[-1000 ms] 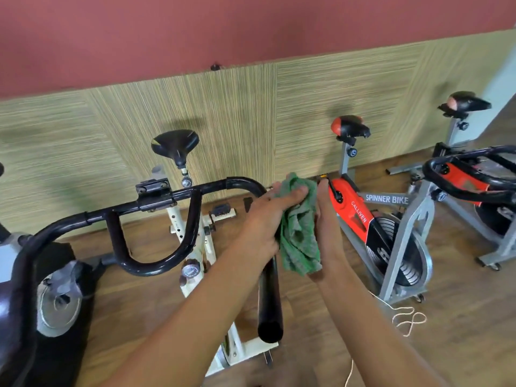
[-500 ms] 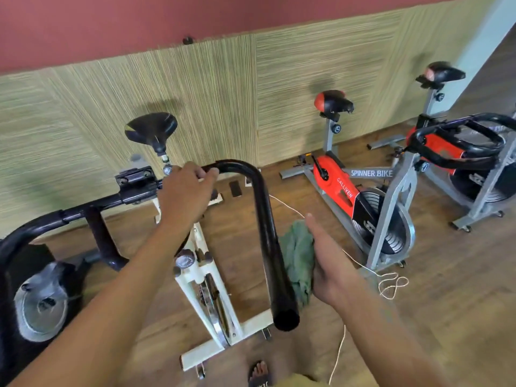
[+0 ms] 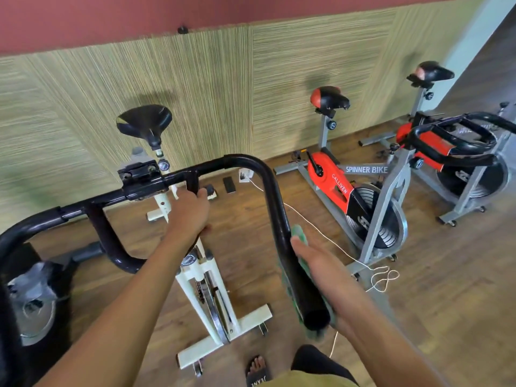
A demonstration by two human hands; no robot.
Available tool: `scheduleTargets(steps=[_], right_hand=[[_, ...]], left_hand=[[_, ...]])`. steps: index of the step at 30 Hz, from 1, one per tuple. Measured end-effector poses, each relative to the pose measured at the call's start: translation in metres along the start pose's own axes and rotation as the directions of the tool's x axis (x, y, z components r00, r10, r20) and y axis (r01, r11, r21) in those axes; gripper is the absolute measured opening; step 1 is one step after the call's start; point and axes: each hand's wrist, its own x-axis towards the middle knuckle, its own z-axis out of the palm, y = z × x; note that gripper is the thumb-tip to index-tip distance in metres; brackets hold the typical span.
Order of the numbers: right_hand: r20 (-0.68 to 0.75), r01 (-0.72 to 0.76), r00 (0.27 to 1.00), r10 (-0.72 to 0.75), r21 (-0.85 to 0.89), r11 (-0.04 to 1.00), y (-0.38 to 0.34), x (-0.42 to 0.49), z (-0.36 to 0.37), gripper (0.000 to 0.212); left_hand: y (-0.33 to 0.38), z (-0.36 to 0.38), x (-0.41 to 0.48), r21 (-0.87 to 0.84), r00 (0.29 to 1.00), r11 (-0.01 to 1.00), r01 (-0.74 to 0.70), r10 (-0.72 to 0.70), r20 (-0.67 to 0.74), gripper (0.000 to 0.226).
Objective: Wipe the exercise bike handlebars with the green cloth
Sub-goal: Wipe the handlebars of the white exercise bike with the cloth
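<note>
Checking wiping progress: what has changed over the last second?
The right hand slid the green cloth down the handlebar toward its open end. The left hand let go of the cloth and moved to the inner loop. The white bike stayed put.

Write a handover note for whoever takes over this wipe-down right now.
Left hand: grips the inner loop of the black tubular metal handlebar.
Right hand: fingers straight, pressing the green fabric cloth against the handlebar's right horn, near its open end.
Done: unclear; nothing visible shows which parts are clean.
To do: likely the crossbar, loop and left horn.
</note>
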Motion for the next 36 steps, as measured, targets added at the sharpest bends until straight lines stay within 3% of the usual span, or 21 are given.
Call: scheduleTargets(steps=[7, 10, 14, 17, 20, 24, 27, 29, 32, 36], right_hand=[[-0.105, 0.095, 0.987, -0.121, -0.228, 0.969, -0.017, 0.052, 0.013, 0.026], [-0.087, 0.134, 0.981, -0.171, -0.328, 0.935, -0.005, 0.045, 0.009, 0.029], [-0.105, 0.236, 0.942, -0.319, -0.471, 0.85, -0.028, 0.088, 0.017, 0.035], [-0.049, 0.307, 0.9, -0.434, -0.635, 0.709, -0.065, 0.143, 0.025, 0.047], [0.161, 0.403, 0.87, -0.467, -0.778, 0.482, -0.108, 0.187, 0.033, 0.054], [0.479, 0.528, 0.833, -0.278, -0.839, 0.134, -0.149, 0.222, 0.081, 0.069], [0.645, 0.647, 0.746, -0.169, -0.761, -0.049, -0.15, 0.22, 0.138, 0.057], [0.693, 0.696, 0.708, -0.131, -0.717, -0.032, -0.146, 0.217, 0.157, 0.051], [0.689, 0.689, 0.72, -0.086, -0.724, -0.037, -0.155, 0.224, 0.138, 0.058], [0.604, 0.612, 0.791, -0.098, -0.772, 0.175, -0.162, 0.236, 0.085, 0.064]], left_hand=[[-0.003, 0.0, -0.001, -0.076, 1.0, 0.997, -0.025, 0.025, 0.002, 0.041], [-0.006, 0.002, 0.002, -0.077, 0.999, 0.997, -0.028, 0.027, -0.016, 0.041], [-0.003, 0.008, 0.007, -0.053, 0.998, 0.999, -0.01, 0.007, -0.066, 0.063], [-0.001, 0.011, 0.011, -0.039, 0.994, 0.999, 0.02, -0.024, -0.109, 0.07], [0.004, 0.011, 0.008, -0.011, 0.989, 1.0, 0.023, -0.024, -0.148, 0.063], [0.012, 0.01, 0.006, -0.013, 0.985, 1.0, 0.029, -0.03, -0.167, 0.057], [0.012, 0.011, 0.009, -0.032, 0.985, 0.999, 0.021, -0.026, -0.169, 0.051], [0.009, 0.011, 0.009, -0.048, 0.985, 0.999, 0.011, -0.019, -0.172, 0.048], [0.008, 0.011, 0.009, -0.03, 0.986, 0.999, 0.013, -0.018, -0.167, 0.051], [0.006, 0.01, 0.009, -0.001, 0.988, 1.0, 0.027, -0.027, -0.153, 0.054]])
